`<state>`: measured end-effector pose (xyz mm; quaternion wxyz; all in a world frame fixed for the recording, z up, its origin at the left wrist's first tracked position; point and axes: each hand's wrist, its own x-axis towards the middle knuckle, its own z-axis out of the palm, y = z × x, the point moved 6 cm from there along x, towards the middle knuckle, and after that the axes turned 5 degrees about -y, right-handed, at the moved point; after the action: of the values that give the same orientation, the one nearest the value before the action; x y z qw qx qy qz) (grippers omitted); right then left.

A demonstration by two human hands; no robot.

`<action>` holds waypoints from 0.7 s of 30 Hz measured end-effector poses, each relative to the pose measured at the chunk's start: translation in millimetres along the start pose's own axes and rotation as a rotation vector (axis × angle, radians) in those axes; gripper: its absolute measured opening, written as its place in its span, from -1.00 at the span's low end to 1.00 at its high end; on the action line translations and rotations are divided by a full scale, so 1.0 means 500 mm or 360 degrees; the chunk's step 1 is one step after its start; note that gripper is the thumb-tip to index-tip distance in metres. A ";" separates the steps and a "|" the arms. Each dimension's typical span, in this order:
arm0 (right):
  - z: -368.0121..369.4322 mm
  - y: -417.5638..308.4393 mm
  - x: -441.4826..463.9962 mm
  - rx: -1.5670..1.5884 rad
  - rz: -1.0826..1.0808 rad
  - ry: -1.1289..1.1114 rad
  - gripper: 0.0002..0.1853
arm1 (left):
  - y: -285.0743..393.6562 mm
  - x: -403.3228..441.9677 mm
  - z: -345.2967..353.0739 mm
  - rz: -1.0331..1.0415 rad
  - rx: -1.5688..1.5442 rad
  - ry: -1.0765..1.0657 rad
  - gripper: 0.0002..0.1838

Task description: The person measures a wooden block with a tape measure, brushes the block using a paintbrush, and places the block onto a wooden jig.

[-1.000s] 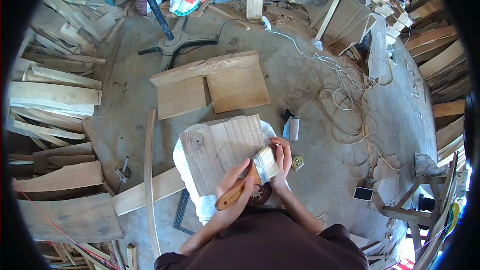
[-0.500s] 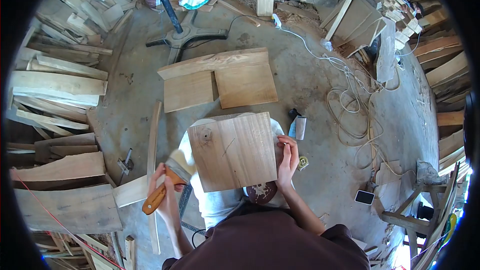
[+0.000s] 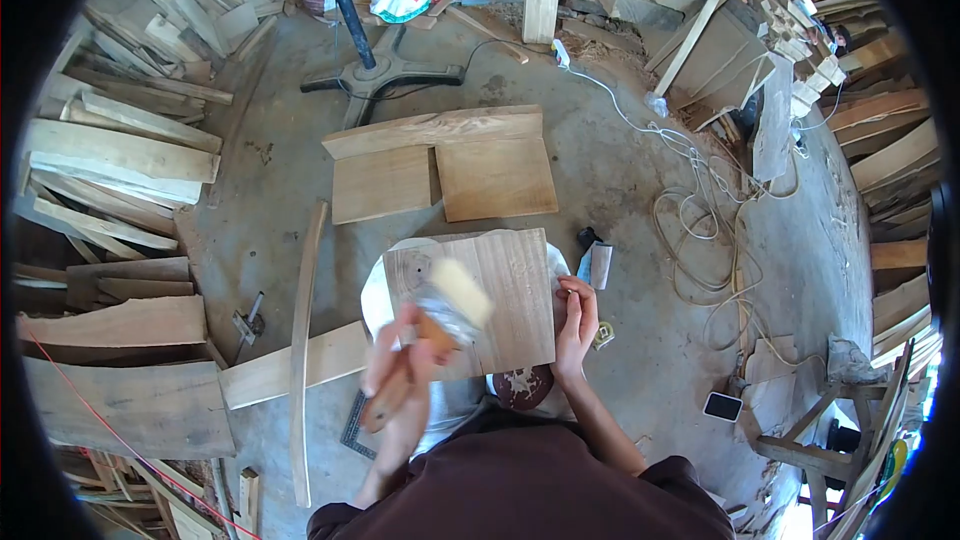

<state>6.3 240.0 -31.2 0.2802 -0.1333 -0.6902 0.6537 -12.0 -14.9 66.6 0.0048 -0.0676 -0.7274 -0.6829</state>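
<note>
A square wooden board (image 3: 515, 290) with a dark knot lies across the lap, over white cloth. My left hand (image 3: 400, 375), blurred by motion, is wrapped round the orange handle of a wide brush (image 3: 455, 300). The brush's pale bristles point up and right over the board's left half; whether they touch it I cannot tell. At the board's right edge is my right hand (image 3: 575, 330), its fingers bent against that edge. A dark red rounded thing (image 3: 523, 386) shows just below the board.
Flat boards (image 3: 495, 180) lie on the floor ahead. A long strip (image 3: 307, 360) is at the left, a tape measure (image 3: 603, 334) and phone (image 3: 722, 406) at the right. Coiled cable (image 3: 690, 240) lies beyond. A metal stand (image 3: 380, 77) is at the back, with stacked planks (image 3: 125, 155) left.
My left hand first carried the brush from the board's right side out past its left edge, then brought it back over the board. My right hand has stayed by the right edge.
</note>
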 end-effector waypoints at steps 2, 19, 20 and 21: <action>0.001 0.005 -0.001 0.0053 0.0016 0.0008 -0.76 | -0.029 -0.021 0.075 -0.0048 -0.0332 -0.0301 -0.56; 0.000 -0.002 0.002 0.0043 0.0039 0.0005 -0.80 | -0.010 -0.061 -0.187 -0.0077 0.0552 0.0530 -0.65; 0.000 -0.001 0.001 0.0031 0.0036 0.0003 -0.80 | 0.007 -0.064 -0.203 -0.0018 0.0704 0.0658 -0.65; -0.001 0.001 0.003 0.0022 0.0028 0.0000 -0.80 | 0.024 -0.065 -0.213 0.0047 0.0857 0.0787 -0.65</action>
<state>5.3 241.3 -31.6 0.2755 -0.1374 -0.6844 0.6610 12.4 -123.1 82.3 0.2080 0.0929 -0.8569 -0.4625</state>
